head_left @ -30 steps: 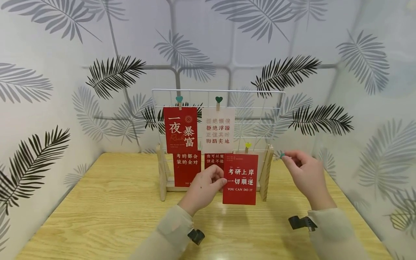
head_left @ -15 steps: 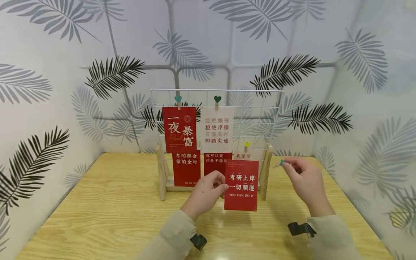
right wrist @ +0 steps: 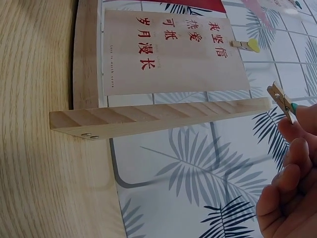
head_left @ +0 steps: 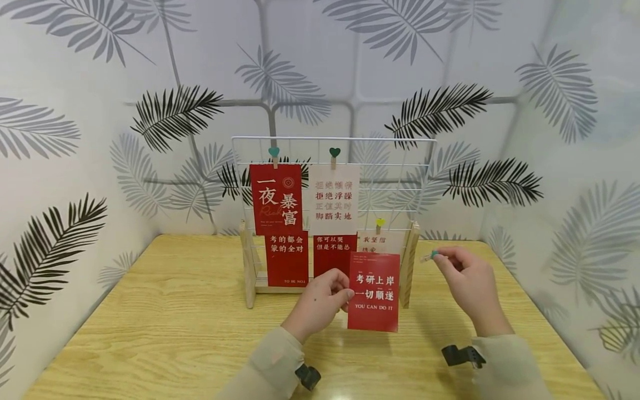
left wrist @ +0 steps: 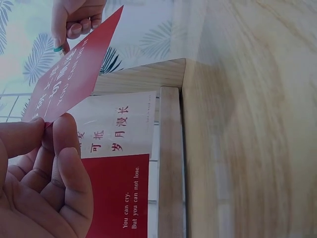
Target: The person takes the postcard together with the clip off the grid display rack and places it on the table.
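Observation:
My left hand (head_left: 322, 300) pinches a red card (head_left: 374, 316) by its left edge, between thumb and fingers. The card stands upright in front of the wire grid rack (head_left: 400, 209), overlapping a pale card (right wrist: 173, 54) that hangs there from a yellow heart clip (right wrist: 252, 45). To the right of the rack, my right hand (head_left: 470, 280) pinches a small wooden clothespin (right wrist: 280, 98) with a teal heart, its jaws pointing left toward the rack. In the left wrist view the held card (left wrist: 74, 74) partly hides the right hand (left wrist: 77, 20) and its clothespin.
On the rack's upper row hang a red card (head_left: 277, 200) under a light-blue heart clip and a white card (head_left: 334, 189) under a dark-green one. Below are two more red cards (head_left: 288, 266). Wooden legs (head_left: 250, 291) stand on the wood-grain table (head_left: 165, 322); leaf-patterned covering surrounds it.
The left hand has lowered the red card and shifted it slightly right, uncovering more of the pale card behind. My right hand has come down a little with the clothespin.

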`<action>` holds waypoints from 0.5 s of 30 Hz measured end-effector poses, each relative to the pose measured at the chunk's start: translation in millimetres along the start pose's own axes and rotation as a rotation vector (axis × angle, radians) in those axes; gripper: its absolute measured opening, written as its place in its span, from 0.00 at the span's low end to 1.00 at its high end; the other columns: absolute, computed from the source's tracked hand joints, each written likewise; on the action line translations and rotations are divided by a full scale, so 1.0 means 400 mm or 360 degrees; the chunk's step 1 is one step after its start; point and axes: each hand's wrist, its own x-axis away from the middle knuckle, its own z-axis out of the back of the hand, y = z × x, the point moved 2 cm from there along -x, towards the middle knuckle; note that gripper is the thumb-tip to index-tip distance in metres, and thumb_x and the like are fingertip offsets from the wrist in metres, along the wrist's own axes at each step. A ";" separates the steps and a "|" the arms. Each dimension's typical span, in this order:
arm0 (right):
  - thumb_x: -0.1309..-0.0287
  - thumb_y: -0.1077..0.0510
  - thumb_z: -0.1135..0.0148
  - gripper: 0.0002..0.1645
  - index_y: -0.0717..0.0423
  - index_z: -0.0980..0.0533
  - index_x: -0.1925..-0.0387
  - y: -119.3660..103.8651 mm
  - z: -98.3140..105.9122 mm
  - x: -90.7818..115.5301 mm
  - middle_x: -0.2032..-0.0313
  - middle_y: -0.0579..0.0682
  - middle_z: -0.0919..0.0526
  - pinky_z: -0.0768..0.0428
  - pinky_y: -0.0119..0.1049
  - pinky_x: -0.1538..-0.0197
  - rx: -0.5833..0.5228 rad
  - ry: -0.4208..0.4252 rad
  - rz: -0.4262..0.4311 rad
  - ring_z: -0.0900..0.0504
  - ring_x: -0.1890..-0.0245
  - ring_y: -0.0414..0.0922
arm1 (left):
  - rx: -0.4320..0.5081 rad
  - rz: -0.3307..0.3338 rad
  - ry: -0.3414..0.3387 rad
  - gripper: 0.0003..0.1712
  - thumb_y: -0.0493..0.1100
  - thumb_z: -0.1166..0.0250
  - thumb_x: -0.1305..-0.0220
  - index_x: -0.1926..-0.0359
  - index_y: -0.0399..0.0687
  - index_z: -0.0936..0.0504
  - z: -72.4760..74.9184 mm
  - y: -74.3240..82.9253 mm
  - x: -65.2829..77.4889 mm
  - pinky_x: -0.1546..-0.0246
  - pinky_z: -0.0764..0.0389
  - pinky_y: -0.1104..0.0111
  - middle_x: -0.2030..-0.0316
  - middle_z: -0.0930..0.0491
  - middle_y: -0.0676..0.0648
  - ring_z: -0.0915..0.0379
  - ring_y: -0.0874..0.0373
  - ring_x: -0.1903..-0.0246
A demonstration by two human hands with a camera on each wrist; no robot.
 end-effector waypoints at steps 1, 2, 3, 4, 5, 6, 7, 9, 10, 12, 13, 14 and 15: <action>0.30 0.46 0.38 0.17 0.55 0.15 0.55 0.000 0.000 0.000 0.71 0.48 0.21 0.29 0.33 0.71 0.0007 -0.0006 -0.0004 0.28 0.73 0.43 | -0.0005 0.0003 0.0000 0.04 0.42 0.36 0.28 0.60 0.51 0.24 -0.002 -0.001 0.000 0.65 0.19 0.63 0.68 0.21 0.50 0.19 0.55 0.69; 0.30 0.46 0.38 0.17 0.55 0.15 0.54 0.000 0.000 0.001 0.71 0.48 0.20 0.29 0.33 0.71 0.0009 -0.0013 -0.0009 0.28 0.72 0.43 | -0.0010 0.0007 -0.0001 0.04 0.42 0.36 0.28 0.60 0.51 0.24 -0.003 -0.003 0.000 0.65 0.19 0.63 0.68 0.21 0.50 0.19 0.56 0.69; 0.30 0.46 0.38 0.17 0.55 0.15 0.54 0.001 -0.001 0.001 0.70 0.48 0.20 0.28 0.33 0.71 0.0011 -0.0020 -0.0016 0.27 0.72 0.43 | -0.0016 0.0010 -0.0002 0.04 0.41 0.36 0.28 0.60 0.51 0.24 -0.005 -0.004 0.000 0.65 0.19 0.63 0.68 0.21 0.50 0.19 0.56 0.69; 0.30 0.46 0.38 0.17 0.55 0.16 0.54 0.001 -0.002 0.001 0.70 0.48 0.20 0.28 0.33 0.71 0.0011 -0.0026 -0.0023 0.27 0.72 0.43 | -0.0018 0.0009 -0.0004 0.04 0.41 0.36 0.28 0.60 0.51 0.24 -0.007 -0.005 0.001 0.65 0.19 0.63 0.68 0.21 0.50 0.19 0.56 0.69; 0.30 0.46 0.38 0.17 0.55 0.16 0.54 0.002 -0.002 0.001 0.70 0.48 0.20 0.28 0.33 0.71 0.0014 -0.0031 -0.0028 0.27 0.71 0.43 | -0.0022 0.0009 -0.0008 0.04 0.41 0.36 0.28 0.60 0.51 0.24 -0.010 -0.006 0.001 0.66 0.20 0.63 0.69 0.21 0.50 0.19 0.56 0.69; 0.30 0.47 0.38 0.17 0.55 0.16 0.54 0.003 -0.003 0.001 0.70 0.48 0.20 0.28 0.34 0.71 0.0016 -0.0034 -0.0031 0.27 0.71 0.43 | -0.0024 0.0007 -0.0013 0.04 0.41 0.36 0.28 0.60 0.51 0.24 -0.012 -0.007 0.002 0.66 0.20 0.63 0.69 0.20 0.50 0.19 0.55 0.69; 0.30 0.47 0.38 0.17 0.55 0.16 0.54 0.005 -0.004 0.002 0.70 0.48 0.20 0.28 0.34 0.71 0.0015 -0.0038 -0.0035 0.27 0.71 0.44 | -0.0027 0.0005 -0.0019 0.04 0.41 0.36 0.28 0.60 0.51 0.24 -0.014 -0.007 0.003 0.66 0.20 0.63 0.69 0.20 0.50 0.19 0.54 0.68; 0.30 0.47 0.38 0.17 0.56 0.16 0.55 0.008 -0.006 0.002 0.70 0.49 0.20 0.28 0.34 0.71 0.0009 -0.0041 -0.0040 0.27 0.71 0.44 | -0.0030 0.0001 -0.0032 0.04 0.41 0.36 0.28 0.60 0.51 0.24 -0.018 -0.010 0.004 0.68 0.21 0.63 0.70 0.20 0.50 0.18 0.53 0.68; 0.30 0.47 0.38 0.16 0.56 0.16 0.55 0.010 -0.007 0.003 0.70 0.49 0.20 0.28 0.34 0.71 0.0008 -0.0043 -0.0042 0.27 0.71 0.44 | -0.0027 0.0002 -0.0038 0.04 0.41 0.36 0.28 0.60 0.51 0.24 -0.020 -0.011 0.004 0.68 0.21 0.63 0.70 0.20 0.50 0.18 0.53 0.68; 0.30 0.47 0.39 0.16 0.56 0.16 0.55 0.015 -0.009 0.003 0.70 0.49 0.20 0.28 0.34 0.71 0.0015 -0.0050 -0.0044 0.27 0.71 0.45 | -0.0020 0.0010 -0.0044 0.04 0.41 0.36 0.28 0.60 0.50 0.24 -0.023 -0.014 0.005 0.69 0.21 0.63 0.70 0.20 0.50 0.18 0.53 0.68; 0.29 0.47 0.39 0.17 0.55 0.16 0.55 0.018 -0.010 0.003 0.70 0.49 0.20 0.28 0.34 0.71 0.0016 -0.0053 -0.0047 0.27 0.72 0.45 | -0.0015 0.0022 -0.0046 0.04 0.41 0.36 0.28 0.60 0.50 0.24 -0.024 -0.016 0.005 0.69 0.21 0.63 0.70 0.20 0.50 0.19 0.54 0.68; 0.30 0.47 0.39 0.16 0.55 0.16 0.55 0.021 -0.011 0.003 0.70 0.49 0.20 0.28 0.34 0.71 0.0016 -0.0055 -0.0049 0.27 0.72 0.45 | -0.0015 0.0036 -0.0046 0.04 0.42 0.36 0.28 0.60 0.50 0.24 -0.026 -0.018 0.005 0.69 0.22 0.63 0.70 0.20 0.49 0.19 0.54 0.69; 0.30 0.47 0.39 0.16 0.55 0.16 0.55 0.024 -0.012 0.002 0.70 0.49 0.20 0.27 0.34 0.71 0.0016 -0.0058 -0.0052 0.27 0.71 0.45 | -0.0014 0.0052 -0.0045 0.04 0.42 0.36 0.28 0.60 0.50 0.24 -0.027 -0.020 0.006 0.69 0.23 0.63 0.70 0.20 0.49 0.19 0.55 0.69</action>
